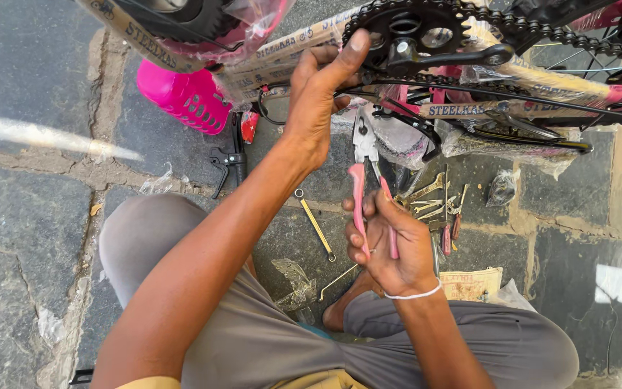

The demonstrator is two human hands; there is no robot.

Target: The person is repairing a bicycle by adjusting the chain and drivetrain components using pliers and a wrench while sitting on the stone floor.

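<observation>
The right hand (390, 248) is closed around the pink handles of a pair of pliers (363, 162), fingers wrapped over both grips, the steel jaws pointing up and away toward the bicycle. A white band sits on that wrist. The left hand (318, 101) reaches higher, thumb stretched up against the edge of the black chainring (415, 29), the fingers curled in around something thin at the frame — a black cable (275, 108) loops just beside them, though I cannot tell exactly what the fingers pinch.

The pliers' nose sits just below the bicycle frame (469, 108), which is pink and still wrapped in printed paper and clear plastic. The chain (541, 32) runs off the chainring to the right, and the black crank arm (455, 56) lies across it.

On the stone paving (30, 216) beyond the hands lies a scatter of tools — a long spanner (314, 223) near the left forearm, and a cluster of spanners and screwdrivers (444, 205) right of the pliers. A pink plastic basket (185, 97) rests on the ground at the left, with a black brake lever (228, 162) near it. The person squats, grey-trousered knees either side of the arms.
</observation>
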